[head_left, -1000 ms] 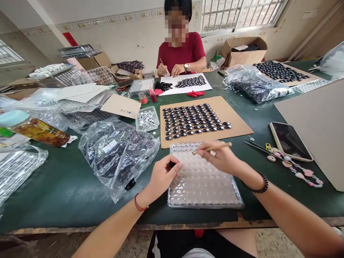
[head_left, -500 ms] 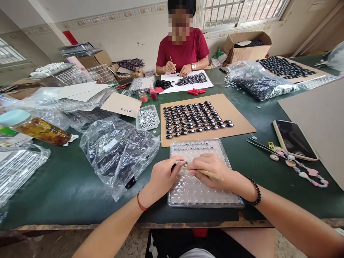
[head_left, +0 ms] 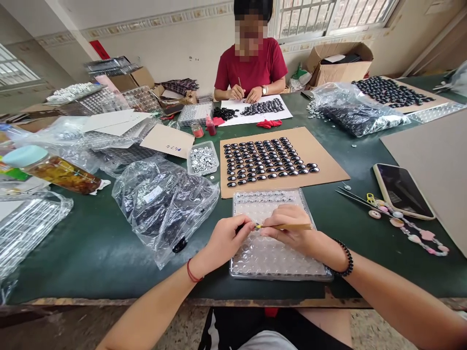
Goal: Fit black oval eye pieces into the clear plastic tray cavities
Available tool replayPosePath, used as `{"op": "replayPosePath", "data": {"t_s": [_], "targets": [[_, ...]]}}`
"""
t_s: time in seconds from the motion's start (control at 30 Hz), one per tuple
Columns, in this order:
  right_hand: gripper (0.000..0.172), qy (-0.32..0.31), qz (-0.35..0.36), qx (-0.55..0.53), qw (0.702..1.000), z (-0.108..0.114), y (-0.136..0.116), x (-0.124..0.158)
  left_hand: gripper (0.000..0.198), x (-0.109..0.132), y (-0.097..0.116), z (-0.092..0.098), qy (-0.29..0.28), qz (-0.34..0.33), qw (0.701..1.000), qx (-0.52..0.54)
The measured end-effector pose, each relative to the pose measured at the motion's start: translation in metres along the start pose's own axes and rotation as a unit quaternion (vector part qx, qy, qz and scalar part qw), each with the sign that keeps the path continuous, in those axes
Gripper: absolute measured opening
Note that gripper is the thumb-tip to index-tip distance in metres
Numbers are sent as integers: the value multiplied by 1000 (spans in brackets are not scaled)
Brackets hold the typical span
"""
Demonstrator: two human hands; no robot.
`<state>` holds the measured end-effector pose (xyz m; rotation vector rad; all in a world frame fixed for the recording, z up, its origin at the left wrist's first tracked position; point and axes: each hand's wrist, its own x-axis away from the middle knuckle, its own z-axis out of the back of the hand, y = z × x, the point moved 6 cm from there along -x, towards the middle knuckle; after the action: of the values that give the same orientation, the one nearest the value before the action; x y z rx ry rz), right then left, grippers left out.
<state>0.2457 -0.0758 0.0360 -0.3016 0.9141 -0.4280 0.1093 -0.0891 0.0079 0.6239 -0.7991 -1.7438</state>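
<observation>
Both hands are at work here: the left hand point(head_left: 235, 237), thumb and forefinger closed, pinches a small piece point(head_left: 256, 224), glinting and partly hidden, over the clear tray point(head_left: 280, 268) on the bench point(head_left: 120, 277). The right hand point(head_left: 292, 231) grips a slim wooden stick point(head_left: 288, 226), yellow tip right at it, forearms converging. Beyond, a bag's white label point(head_left: 152, 194) is too small to read; farther, blue handwriting on a card point(head_left: 160, 138) stays unclear.

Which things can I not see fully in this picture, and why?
In the head view:
Piece at the left hand: too small, partly covered by it.
Clear tray, some cells: covered by the right hand.
Any print on the white label: too small.
Grey board: cut off by the right edge.
</observation>
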Motion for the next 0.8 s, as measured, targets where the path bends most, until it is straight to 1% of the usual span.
{"op": "replayPosePath", "data": {"t_s": [0.1, 0.2, 0.27, 0.43, 0.57, 0.8], "targets": [[23, -6, -2, -16, 1000, 1, 0, 0, 30, -1, -1, 1, 2, 2, 1000, 10], [18, -40, -6, -40, 998, -1, -1, 0, 30, -2, -3, 2, 7, 9, 1000, 20], [15, -51, -10, -48, 997, -3, 0, 1, 30, -3, -4, 3, 10, 16, 1000, 23], [13, -21, 5, -16, 1000, -2, 1, 4, 30, -3, -5, 5, 19, 23, 999, 20], [15, -18, 20, 0, 1000, -3, -1, 4, 32, -3, -6, 4, 20, 29, 999, 14], [18, -17, -3, 2, 1000, -2, 1, 3, 29, -4, -8, 5, 24, 37, 999, 16]]}}
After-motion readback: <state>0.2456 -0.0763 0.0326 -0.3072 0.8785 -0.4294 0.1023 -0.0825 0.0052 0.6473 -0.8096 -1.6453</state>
